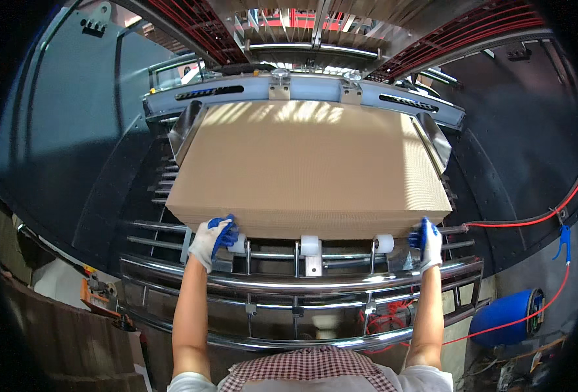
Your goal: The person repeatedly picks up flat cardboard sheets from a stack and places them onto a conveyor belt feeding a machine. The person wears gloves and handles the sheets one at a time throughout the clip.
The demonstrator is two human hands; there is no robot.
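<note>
Head — wide-set hands reach the cardboard stack.

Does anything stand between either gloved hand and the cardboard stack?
Nothing visible does: the left hand and right hand are both at the near face of the cardboard stack. White rollers sit between the hands.

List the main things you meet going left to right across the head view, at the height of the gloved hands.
Left hand, middle white roller, right white roller, right hand, blue hose nozzle.
</note>
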